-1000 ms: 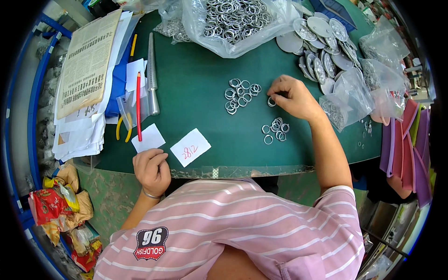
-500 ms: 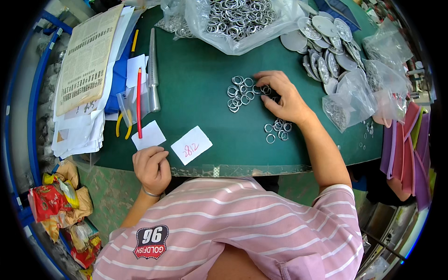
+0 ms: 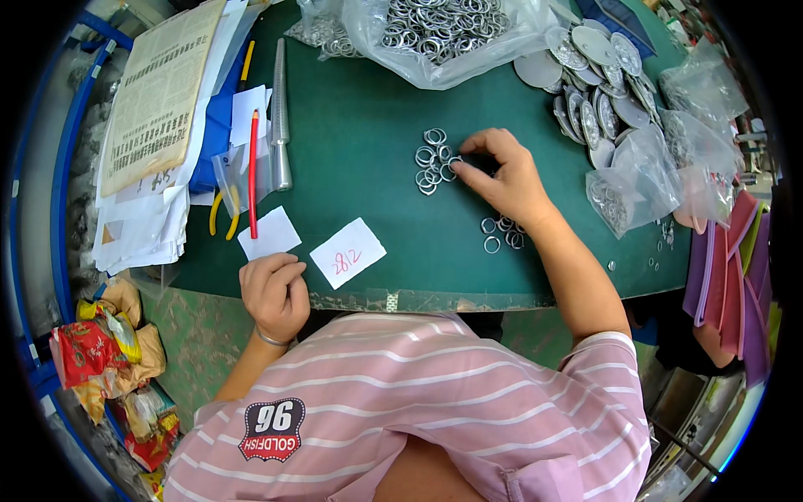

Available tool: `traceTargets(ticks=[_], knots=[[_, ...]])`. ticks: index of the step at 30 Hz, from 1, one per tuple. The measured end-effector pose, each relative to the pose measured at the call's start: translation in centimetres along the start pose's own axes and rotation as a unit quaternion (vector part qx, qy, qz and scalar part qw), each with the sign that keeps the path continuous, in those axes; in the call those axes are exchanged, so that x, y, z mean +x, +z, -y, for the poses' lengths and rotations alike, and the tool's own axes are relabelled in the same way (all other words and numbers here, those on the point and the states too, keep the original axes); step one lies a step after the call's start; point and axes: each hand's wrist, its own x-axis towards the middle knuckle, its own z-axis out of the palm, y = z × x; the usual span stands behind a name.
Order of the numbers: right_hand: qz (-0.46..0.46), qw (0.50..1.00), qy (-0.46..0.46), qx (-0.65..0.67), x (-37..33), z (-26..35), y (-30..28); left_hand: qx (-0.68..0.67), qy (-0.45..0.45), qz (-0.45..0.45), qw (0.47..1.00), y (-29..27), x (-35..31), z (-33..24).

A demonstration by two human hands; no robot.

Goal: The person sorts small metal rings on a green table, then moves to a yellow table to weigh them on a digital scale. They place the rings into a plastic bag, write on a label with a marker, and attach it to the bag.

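Watching through the head camera, I take the loose pile of metal rings [image 3: 432, 159] as my clock centre; it lies on the green surface [image 3: 360, 151], several rings overlapping. The right hand [image 3: 508, 180] reaches in from about 3 o'clock, its grip curved with a small gap between thumb and forefinger, the thumb's tip at a ring on that edge of the pile; I cannot tell whether the ring is held or only touched. Between 4 and 5 o'clock lies a smaller group of rings [image 3: 505, 224], near the wrist. Toward 8 o'clock, at the surface's near edge, I see the left hand [image 3: 276, 294], fingers loosely curled; whether that grip holds anything I cannot tell. Just beyond it lies a white paper slip [image 3: 274, 232], with a red pencil [image 3: 253, 180] pointing away at 9 o'clock. An open clear plastic bag [image 3: 447, 79] heaped with rings sits at 12 o'clock, stacked metal discs [image 3: 606, 109] at 2.
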Motion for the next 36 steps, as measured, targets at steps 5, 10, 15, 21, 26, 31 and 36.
traceTargets(ticks=[5,10,15,21,26,31,36], knots=[[0.022,0.998,0.058,0.009,0.1,0.5,-0.2,-0.013,-0.003,0.008,1.0,-0.2,0.1,-0.1],[0.135,0.989,0.02,-0.055,0.8,0.3,-2.1,-0.012,0.003,0.005,1.0,-0.2,0.0,-0.1],[0.103,0.994,-0.03,0.02,1.5,1.6,-0.1,-0.005,0.003,-0.003,1.0,-0.1,0.1,0.1],[0.102,0.994,-0.025,-0.022,1.1,0.7,-0.6,-0.007,0.002,-0.007,1.0,-0.1,0.0,0.1],[0.144,0.986,-0.057,-0.06,0.5,0.1,-2.5,-0.015,0.001,0.003,1.0,-0.2,-0.1,0.0],[0.094,0.992,-0.087,-0.016,1.4,1.1,-0.7,-0.014,0.002,0.001,1.0,-0.1,0.0,0.0],[0.097,0.989,-0.089,-0.067,2.2,1.1,0.6,-0.016,-0.001,0.004,1.0,-0.2,0.0,0.0]])
